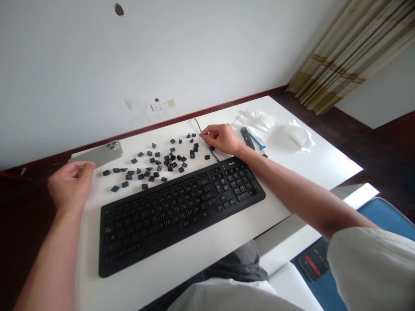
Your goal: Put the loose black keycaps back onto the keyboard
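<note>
A black keyboard (181, 203) lies slantwise on the white table, with many of its key positions bare. Behind it, loose black keycaps (168, 160) are scattered in a loose cluster. My right hand (223, 139) is low over the table at the right end of the keycaps, above the keyboard cable (197, 124). Its thumb and fingers come together in a pinch; whatever may be between them is hidden. At the table's left edge, my left hand (69, 183) is raised with curled fingers, nothing visible in them, just in front of a grey smartphone (100, 154).
Crumpled white tissues (256, 123) and another white wad (300, 136) lie at the back right. Beside them are a black tool (247, 138) and a blue-handled brush (257, 141). A dark device with a red area (313, 263) rests on a blue seat below the table.
</note>
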`<state>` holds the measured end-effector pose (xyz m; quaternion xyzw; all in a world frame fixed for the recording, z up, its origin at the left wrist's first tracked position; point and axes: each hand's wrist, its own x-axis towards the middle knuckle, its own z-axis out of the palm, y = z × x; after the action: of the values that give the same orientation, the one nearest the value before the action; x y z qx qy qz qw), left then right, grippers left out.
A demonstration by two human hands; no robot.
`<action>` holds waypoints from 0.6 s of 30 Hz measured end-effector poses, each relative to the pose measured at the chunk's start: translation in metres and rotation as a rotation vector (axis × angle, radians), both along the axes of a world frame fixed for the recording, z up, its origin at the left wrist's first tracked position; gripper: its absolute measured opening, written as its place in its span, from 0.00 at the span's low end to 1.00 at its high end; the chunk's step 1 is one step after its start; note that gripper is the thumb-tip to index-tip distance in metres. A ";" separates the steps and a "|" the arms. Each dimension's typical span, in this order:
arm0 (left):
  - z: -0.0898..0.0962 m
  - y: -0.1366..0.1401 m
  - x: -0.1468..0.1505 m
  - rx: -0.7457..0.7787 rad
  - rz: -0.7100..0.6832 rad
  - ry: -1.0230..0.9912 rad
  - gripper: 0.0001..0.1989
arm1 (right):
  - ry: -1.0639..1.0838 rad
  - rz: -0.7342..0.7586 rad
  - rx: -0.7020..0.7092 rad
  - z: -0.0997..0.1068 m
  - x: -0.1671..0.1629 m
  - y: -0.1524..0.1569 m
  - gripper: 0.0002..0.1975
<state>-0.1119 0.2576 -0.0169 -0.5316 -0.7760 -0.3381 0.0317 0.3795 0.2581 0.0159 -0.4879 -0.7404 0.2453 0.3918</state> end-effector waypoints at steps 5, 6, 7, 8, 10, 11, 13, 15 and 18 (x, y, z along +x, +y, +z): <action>0.000 0.000 -0.001 0.041 -0.031 -0.113 0.17 | 0.043 -0.014 -0.047 -0.001 -0.001 0.000 0.13; 0.000 0.000 -0.002 0.039 -0.037 -0.110 0.17 | 0.053 -0.019 -0.056 -0.001 -0.001 0.000 0.13; 0.001 0.000 -0.002 0.038 -0.042 -0.105 0.18 | 0.062 -0.022 -0.064 -0.002 -0.001 0.000 0.13; 0.001 0.000 -0.001 0.038 -0.045 -0.103 0.18 | 0.069 -0.024 -0.074 -0.002 -0.001 0.000 0.13; 0.003 -0.001 0.000 0.033 -0.044 -0.103 0.18 | 0.083 -0.024 -0.092 -0.001 -0.001 0.000 0.13; 0.003 -0.001 0.001 0.029 -0.042 -0.105 0.18 | 0.091 -0.026 -0.098 -0.001 -0.001 0.000 0.13; 0.005 -0.002 0.003 0.022 -0.046 -0.112 0.19 | 0.111 -0.030 -0.104 -0.001 -0.001 0.000 0.13; 0.005 -0.003 0.004 0.025 -0.059 -0.113 0.19 | 0.128 -0.041 -0.103 0.000 -0.001 0.000 0.13; 0.004 -0.003 0.004 0.033 -0.075 -0.121 0.19 | 0.139 -0.058 -0.108 0.000 -0.002 0.000 0.13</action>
<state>-0.1078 0.2542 -0.0133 -0.5382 -0.7504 -0.3832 -0.0193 0.3778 0.2584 0.0158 -0.5113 -0.6829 0.3068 0.4221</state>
